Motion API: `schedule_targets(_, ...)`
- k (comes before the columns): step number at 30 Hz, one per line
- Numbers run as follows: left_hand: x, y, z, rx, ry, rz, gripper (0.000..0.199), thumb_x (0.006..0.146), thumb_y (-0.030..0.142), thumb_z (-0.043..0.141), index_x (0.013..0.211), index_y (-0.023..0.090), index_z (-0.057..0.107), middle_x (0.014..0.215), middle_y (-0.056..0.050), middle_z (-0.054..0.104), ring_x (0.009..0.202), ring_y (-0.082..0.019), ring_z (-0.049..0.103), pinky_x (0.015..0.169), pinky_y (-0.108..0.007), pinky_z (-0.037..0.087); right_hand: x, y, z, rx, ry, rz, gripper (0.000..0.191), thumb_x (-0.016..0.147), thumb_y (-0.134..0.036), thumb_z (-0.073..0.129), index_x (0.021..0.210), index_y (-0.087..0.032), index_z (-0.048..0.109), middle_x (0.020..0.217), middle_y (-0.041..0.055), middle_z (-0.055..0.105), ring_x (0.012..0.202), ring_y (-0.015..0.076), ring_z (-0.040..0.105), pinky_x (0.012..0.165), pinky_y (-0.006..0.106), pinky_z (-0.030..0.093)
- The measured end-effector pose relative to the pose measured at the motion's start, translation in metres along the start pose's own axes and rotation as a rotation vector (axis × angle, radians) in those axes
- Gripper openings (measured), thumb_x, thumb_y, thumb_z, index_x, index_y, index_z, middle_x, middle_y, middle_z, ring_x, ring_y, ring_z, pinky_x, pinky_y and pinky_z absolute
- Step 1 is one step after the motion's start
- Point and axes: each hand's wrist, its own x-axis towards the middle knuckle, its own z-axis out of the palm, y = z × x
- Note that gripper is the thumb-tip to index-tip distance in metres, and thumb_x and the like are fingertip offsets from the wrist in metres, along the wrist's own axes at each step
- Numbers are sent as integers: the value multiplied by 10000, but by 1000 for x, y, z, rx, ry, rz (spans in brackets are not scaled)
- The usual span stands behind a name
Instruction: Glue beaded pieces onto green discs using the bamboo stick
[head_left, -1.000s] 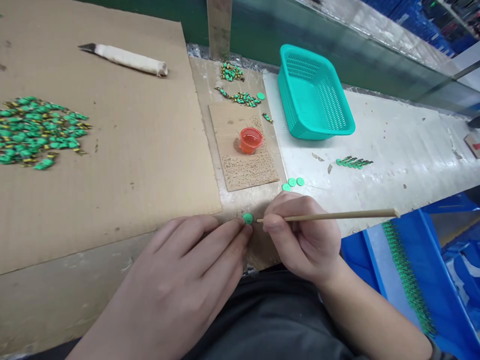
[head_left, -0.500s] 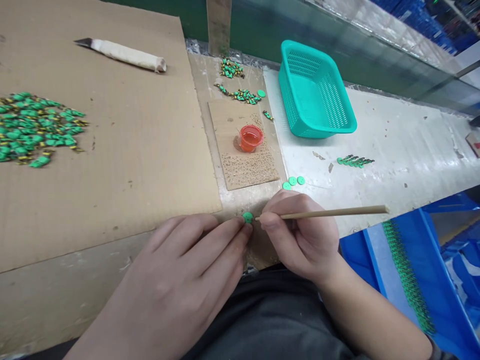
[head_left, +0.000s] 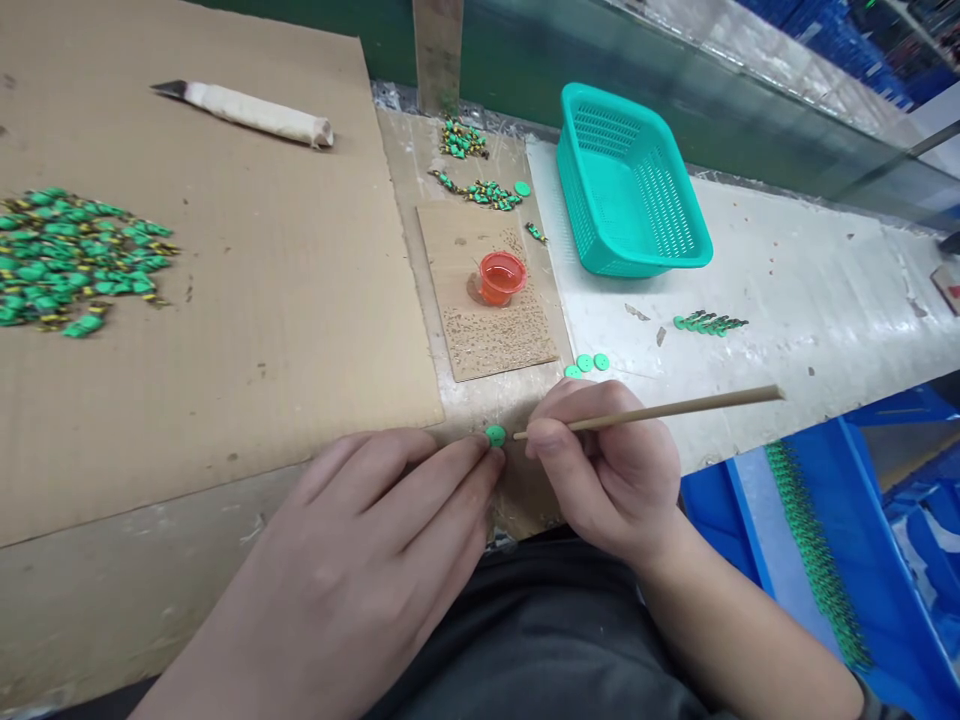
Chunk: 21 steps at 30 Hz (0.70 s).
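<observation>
At the near edge of the bench, the fingertips of my left hand (head_left: pixel 382 540) hold a small round green disc (head_left: pixel 496 436) with tiny holes. My right hand (head_left: pixel 607 465) pinches a thin wooden stick (head_left: pixel 675 407) like a pen. Its tip points left and sits just to the right of the disc, slightly apart from it. Beyond my right hand lie a few loose green discs (head_left: pixel 585 363). A small red cup (head_left: pixel 502 278) with liquid in it stands on a speckled cardboard square (head_left: pixel 495 345) ahead of my hands.
A heap of green, yellow and black pieces (head_left: pixel 75 260) lies left on cardboard, with a wrapped, dark-pointed tool (head_left: pixel 247 115) behind. Smaller piles (head_left: pixel 491 193) are at the back. A teal basket (head_left: pixel 634 190), a row of pieces (head_left: pixel 711 323) and a blue tray (head_left: pixel 885 540) are rightward.
The stick's rear end has risen a little, and its tip has drawn slightly right, away from the disc. My left hand and the disc have stayed almost still.
</observation>
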Motion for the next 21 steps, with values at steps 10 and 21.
schedule_targets(10, 3, 1, -2, 11, -7, 7, 283, 1160, 142, 627, 1411, 111, 755, 1376, -76, 857, 1160, -294, 730, 1010, -499, 552, -4, -2, -1, 28, 124, 14, 104, 1167, -212, 690, 1082, -270, 672, 844, -26, 683, 724, 168, 695, 697, 356, 610)
schedule_targets(21, 8, 1, -3, 47, -16, 5, 302, 1158, 172, 639, 1439, 172, 750, 1308, -77, 856, 1091, -269, 728, 1004, -463, 526, -30, -8, -21, 103, 183, 122, 149, 1173, -187, 682, 1220, -265, 801, 1035, 32, 850, 941, 192, 835, 857, 351, 711)
